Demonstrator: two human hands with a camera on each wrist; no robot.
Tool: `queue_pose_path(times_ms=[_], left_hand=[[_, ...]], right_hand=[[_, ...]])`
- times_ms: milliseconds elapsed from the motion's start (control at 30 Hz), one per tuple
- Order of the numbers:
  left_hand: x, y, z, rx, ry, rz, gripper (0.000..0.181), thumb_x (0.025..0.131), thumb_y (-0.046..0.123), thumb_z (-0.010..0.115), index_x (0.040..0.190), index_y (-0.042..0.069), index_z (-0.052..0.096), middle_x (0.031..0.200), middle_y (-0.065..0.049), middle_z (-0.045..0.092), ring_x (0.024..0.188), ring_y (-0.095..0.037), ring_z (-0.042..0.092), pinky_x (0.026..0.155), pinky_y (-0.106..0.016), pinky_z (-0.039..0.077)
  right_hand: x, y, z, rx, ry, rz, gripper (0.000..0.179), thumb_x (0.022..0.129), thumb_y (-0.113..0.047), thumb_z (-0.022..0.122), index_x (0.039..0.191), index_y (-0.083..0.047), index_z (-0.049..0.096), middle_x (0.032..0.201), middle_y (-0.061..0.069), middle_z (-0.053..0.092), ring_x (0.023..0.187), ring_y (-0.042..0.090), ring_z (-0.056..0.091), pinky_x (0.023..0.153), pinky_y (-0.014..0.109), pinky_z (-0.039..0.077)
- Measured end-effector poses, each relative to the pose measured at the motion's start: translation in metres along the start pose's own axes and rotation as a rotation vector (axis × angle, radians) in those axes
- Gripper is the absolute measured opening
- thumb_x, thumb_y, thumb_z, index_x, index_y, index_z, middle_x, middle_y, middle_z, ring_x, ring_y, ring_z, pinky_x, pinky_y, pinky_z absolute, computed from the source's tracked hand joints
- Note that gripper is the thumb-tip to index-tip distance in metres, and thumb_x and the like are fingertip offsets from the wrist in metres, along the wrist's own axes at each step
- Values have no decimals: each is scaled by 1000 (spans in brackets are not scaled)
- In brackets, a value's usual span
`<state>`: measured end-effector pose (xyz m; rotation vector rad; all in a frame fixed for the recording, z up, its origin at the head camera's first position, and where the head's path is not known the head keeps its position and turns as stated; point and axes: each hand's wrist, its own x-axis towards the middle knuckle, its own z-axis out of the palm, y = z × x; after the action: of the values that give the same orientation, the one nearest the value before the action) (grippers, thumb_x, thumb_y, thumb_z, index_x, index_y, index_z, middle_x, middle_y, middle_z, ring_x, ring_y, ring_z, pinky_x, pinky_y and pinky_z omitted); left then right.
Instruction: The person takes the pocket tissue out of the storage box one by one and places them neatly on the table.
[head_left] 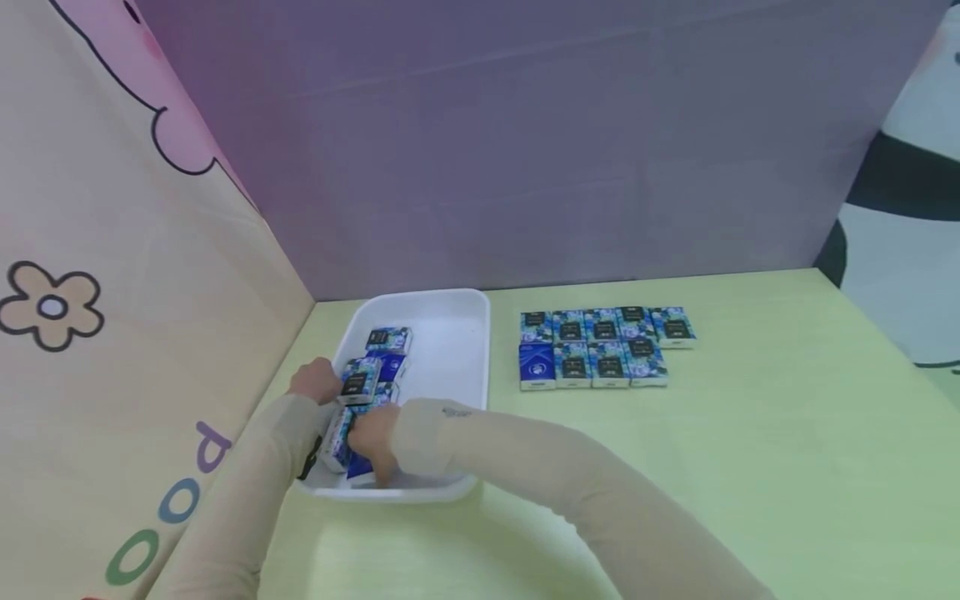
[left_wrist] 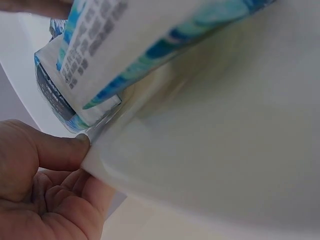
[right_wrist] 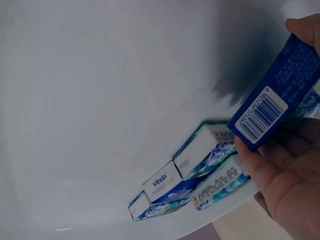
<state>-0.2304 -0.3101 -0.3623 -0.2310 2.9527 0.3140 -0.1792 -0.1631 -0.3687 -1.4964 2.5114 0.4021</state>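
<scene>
My left hand (head_left: 315, 381) is at the left side of a white plastic tray (head_left: 450, 350). In the left wrist view its thumb and curled fingers pinch the tray's rim (left_wrist: 100, 162). Inside the tray's near left part, my right hand (head_left: 373, 437) grips a dark blue tissue pack (right_wrist: 280, 85), barcode side showing in the right wrist view. Around it lie several tissue packs, some floral blue and one marked Vinda (right_wrist: 162, 182). A floral tissue pack (head_left: 360, 379) rests on others beside my left hand, and another floral pack (head_left: 388, 338) lies farther back.
Right of the tray, two rows of tissue packs (head_left: 573, 364) lie side by side on the pale green table (head_left: 750, 433), mostly floral with one blue pack (head_left: 537, 367) at front left. A purple-grey wall (head_left: 480, 167) stands behind, a printed cream wall (head_left: 150, 333) at left.
</scene>
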Motion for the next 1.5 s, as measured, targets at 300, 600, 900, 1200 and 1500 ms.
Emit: queue_pose_path(times_ms=[300, 600, 900, 1200, 1500], left_hand=[[-2, 0, -1, -7, -2, -35, 23, 76, 9, 46, 86, -10, 56, 76, -20, 58, 67, -28, 53, 60, -37, 45], [-2, 2, -2, 20, -22, -23, 26, 75, 8, 45, 89, -12, 55, 79, -22, 59, 71, -31, 56, 65, -41, 47], [-2, 6, -2, 33, -52, -31, 28, 79, 9, 46, 92, -13, 55, 80, -22, 59, 72, -31, 57, 66, -41, 48], [1, 4, 0, 29, -63, -32, 30, 80, 10, 46, 96, -14, 55, 85, -24, 60, 76, -33, 58, 71, -44, 48], [3, 1, 1, 32, -47, -42, 30, 81, 11, 46, 95, -13, 55, 84, -24, 60, 75, -33, 58, 68, -44, 49]], right_hand=[[-9, 11, -14, 65, -6, 22, 52, 65, -44, 77, 110, -24, 57, 107, -9, 57, 98, 7, 53, 89, 22, 43], [-25, 30, -20, 103, 25, 2, 64, 67, -46, 75, 121, -19, 53, 117, -7, 56, 103, 11, 54, 91, 24, 43], [-50, 52, -11, 181, 76, 18, 86, 67, -42, 76, 139, -13, 37, 137, -1, 45, 115, 15, 51, 98, 29, 40], [-91, 69, -14, 259, 81, 75, 94, 72, -44, 72, 146, -15, 22, 150, 0, 26, 136, 17, 30, 109, 33, 26], [-127, 97, 3, 352, 132, 144, 91, 73, -39, 72, 145, -13, 24, 150, 2, 26, 137, 20, 26, 110, 36, 25]])
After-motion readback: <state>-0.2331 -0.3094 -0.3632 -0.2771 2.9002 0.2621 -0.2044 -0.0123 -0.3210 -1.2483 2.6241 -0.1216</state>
